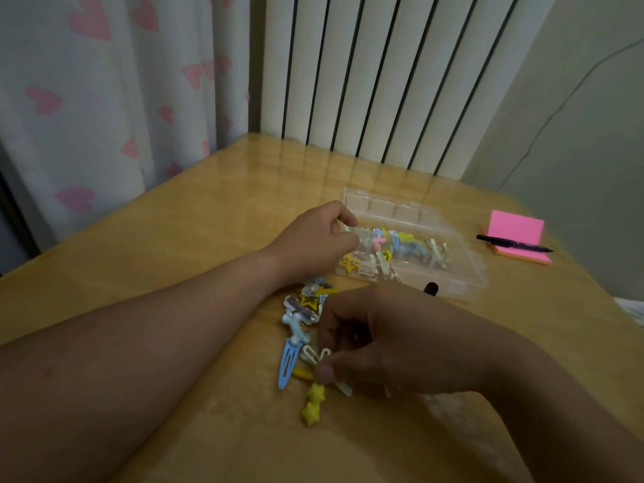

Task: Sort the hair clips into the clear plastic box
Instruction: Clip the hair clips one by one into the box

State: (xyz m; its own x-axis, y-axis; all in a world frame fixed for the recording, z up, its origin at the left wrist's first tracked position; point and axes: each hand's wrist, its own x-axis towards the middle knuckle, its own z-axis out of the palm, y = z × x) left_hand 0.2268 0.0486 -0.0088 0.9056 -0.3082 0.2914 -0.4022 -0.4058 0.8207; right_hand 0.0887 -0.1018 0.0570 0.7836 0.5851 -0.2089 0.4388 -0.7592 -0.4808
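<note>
Nearby on the wooden tabletop (174, 238), the clear plastic box (463, 273) lies open, its compartments holding a jumble of yellow, blue, pink and white hair clips (393, 245). The left grip (317, 238) has its fingers curled at the box's left end, touching the wall; whether they pinch anything cannot be told. The right grip (376, 339) is curled down over a loose pile of clips (306, 305) in front of the box, thumb and fingers pinching a white clip (343, 388). A blue snap clip (289, 364) and a yellow star clip (313, 402) lie just beside the thumb. Right of the box, a black pen (514, 244) rests across pink sticky notes (515, 228).
</note>
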